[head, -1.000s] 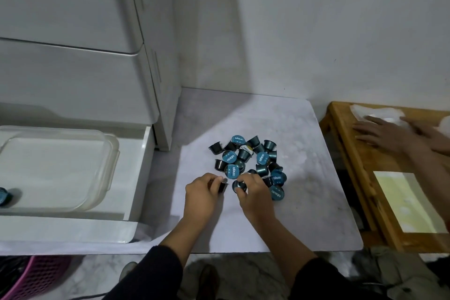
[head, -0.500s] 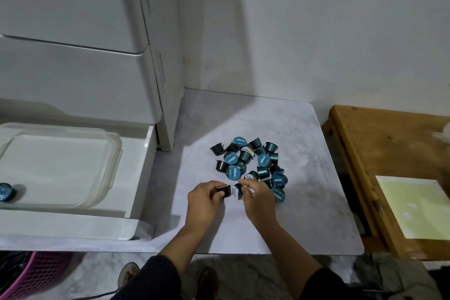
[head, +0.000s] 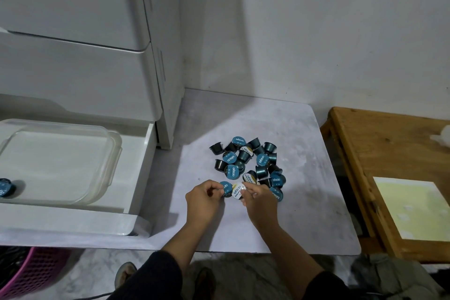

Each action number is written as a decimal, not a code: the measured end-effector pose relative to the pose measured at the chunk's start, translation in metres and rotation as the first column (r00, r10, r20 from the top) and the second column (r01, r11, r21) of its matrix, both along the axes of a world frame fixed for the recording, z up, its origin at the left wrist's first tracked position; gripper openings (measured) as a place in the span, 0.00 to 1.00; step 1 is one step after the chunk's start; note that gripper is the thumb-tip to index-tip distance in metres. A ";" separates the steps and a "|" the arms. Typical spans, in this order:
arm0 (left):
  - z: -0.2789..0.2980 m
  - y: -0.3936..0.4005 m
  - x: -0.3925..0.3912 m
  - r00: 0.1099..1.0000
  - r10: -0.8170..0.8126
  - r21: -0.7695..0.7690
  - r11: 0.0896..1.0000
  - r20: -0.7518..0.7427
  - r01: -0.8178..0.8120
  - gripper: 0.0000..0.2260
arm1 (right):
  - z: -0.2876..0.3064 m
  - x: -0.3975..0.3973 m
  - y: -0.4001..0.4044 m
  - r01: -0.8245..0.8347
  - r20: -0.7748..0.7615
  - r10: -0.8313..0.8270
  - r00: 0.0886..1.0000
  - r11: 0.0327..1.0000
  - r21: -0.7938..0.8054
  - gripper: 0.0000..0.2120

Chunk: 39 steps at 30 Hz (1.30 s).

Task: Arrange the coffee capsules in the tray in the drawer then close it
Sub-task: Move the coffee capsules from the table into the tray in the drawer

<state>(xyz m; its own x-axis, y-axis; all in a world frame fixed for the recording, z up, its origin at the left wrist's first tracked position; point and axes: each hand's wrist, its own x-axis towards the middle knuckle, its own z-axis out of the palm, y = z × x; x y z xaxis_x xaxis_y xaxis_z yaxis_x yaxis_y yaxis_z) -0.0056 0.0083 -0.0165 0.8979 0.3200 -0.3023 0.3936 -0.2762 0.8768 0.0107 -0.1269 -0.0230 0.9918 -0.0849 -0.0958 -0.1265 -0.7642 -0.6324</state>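
A heap of several dark coffee capsules (head: 246, 162) with blue lids lies on the grey marbled board (head: 304, 202). Just in front of the heap, my left hand (head: 203, 200) pinches a blue-lidded capsule (head: 226, 188). My right hand (head: 259, 198) pinches a white-lidded capsule (head: 238, 191) beside it. The two capsules touch, lids turned up towards me. At left the white drawer (head: 140, 178) stands open with a clear plastic tray (head: 60, 161) in it. One blue capsule (head: 6, 187) sits at the tray's left edge of view.
White drawer unit (head: 73, 68) rises behind the open drawer. A wooden table (head: 379, 153) with a pale yellow sheet (head: 414, 207) stands at right. A pink basket (head: 31, 273) sits on the floor at lower left. My feet (head: 126, 275) show below the board.
Both hands lifted a capsule each from the heap's near edge and turned the lids up. Another person's hands on the wooden table at right have gone from view.
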 end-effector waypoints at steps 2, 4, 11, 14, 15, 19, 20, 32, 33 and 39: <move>0.001 -0.001 0.001 1.000 0.003 -0.015 1.000 0.000 -0.003 0.06 | 0.000 -0.001 -0.003 0.027 -0.037 -0.025 0.999 0.998 0.050 0.12; 0.001 -0.003 0.002 1.000 0.002 -0.030 1.000 -0.006 -0.003 0.07 | 0.001 -0.001 -0.005 0.093 -0.087 -0.079 0.993 0.980 0.178 0.11; 0.012 -0.003 0.006 1.000 0.026 -0.084 0.996 0.003 -0.025 0.09 | 0.012 0.003 -0.013 0.189 -0.078 -0.172 0.982 0.903 0.386 0.07; 0.033 0.000 0.012 0.998 0.041 -0.123 0.992 0.057 -0.034 0.09 | 0.031 0.011 -0.011 0.212 -0.088 -0.195 0.977 0.818 0.535 0.07; 0.041 0.002 0.014 0.996 0.038 -0.137 0.990 0.078 -0.028 0.09 | 0.039 0.016 -0.010 0.230 -0.107 -0.206 0.973 0.783 0.578 0.07; 0.089 0.029 0.021 0.982 0.023 -0.226 0.974 0.186 0.020 0.11 | 0.089 0.030 0.005 0.193 -0.090 -0.182 0.979 0.695 0.693 0.10; 0.102 0.040 0.021 0.978 0.001 -0.213 0.976 0.208 0.045 0.11 | 0.103 0.032 0.011 0.165 -0.079 -0.156 0.985 0.682 0.712 0.10; 0.181 0.255 0.006 0.950 -0.289 0.128 0.953 0.116 0.274 0.11 | 0.164 0.044 0.170 -0.318 -0.006 0.444 0.896 0.652 0.689 0.13; 0.176 0.278 0.007 0.947 -0.312 0.151 0.942 0.078 0.299 0.10 | 0.161 0.043 0.189 -0.334 -0.027 0.476 0.879 0.654 0.679 0.11; 0.142 0.378 0.017 0.868 -0.477 0.213 0.842 -0.134 0.496 0.11 | 0.131 0.046 0.284 -0.422 -0.165 0.590 0.791 0.720 0.551 0.11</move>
<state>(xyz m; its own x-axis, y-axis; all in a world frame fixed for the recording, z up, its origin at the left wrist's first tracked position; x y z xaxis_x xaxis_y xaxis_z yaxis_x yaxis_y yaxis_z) 0.0115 0.3866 0.1253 0.9348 -0.0831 -0.3452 0.2151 -0.6409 0.7368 0.0567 0.1567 0.1080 0.7775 0.5587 -0.2888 -0.0585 -0.3929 -0.9177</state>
